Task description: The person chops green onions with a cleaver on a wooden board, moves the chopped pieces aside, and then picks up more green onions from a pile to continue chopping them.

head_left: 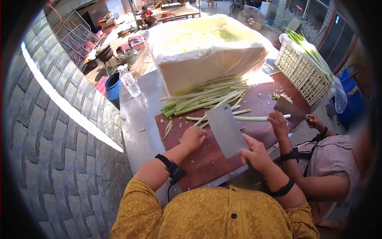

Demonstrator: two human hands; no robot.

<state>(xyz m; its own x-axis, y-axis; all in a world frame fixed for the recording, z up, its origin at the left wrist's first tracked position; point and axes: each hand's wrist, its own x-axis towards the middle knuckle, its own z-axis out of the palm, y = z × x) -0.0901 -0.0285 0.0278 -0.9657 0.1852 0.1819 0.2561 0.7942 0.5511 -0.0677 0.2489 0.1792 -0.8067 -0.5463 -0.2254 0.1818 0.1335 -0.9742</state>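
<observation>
My right hand (255, 152) is wrapped round the handle of a broad cleaver (227, 131), its blade raised above the maroon cutting board (205, 149). My left hand (193, 138) rests low over the board, left of the blade, fingers curled. Whatever those fingers hold, if anything, is hidden. Just beyond it lies a pile of green onions (207, 97), with a few stalks reaching down toward the hand. Behind the cleaver, one long white stalk (254, 118) stretches right to a co-worker's hand (278, 122). Small trimmings (169, 128) are scattered on the board.
A large plastic-lined box (203, 69) of chopped pieces stands behind the pile. At right, a co-worker's other hand (316, 122) holds a second cleaver (288, 108), near a white crate (304, 71) of green onions. A water bottle (129, 81) and brick wall (67, 139) are left.
</observation>
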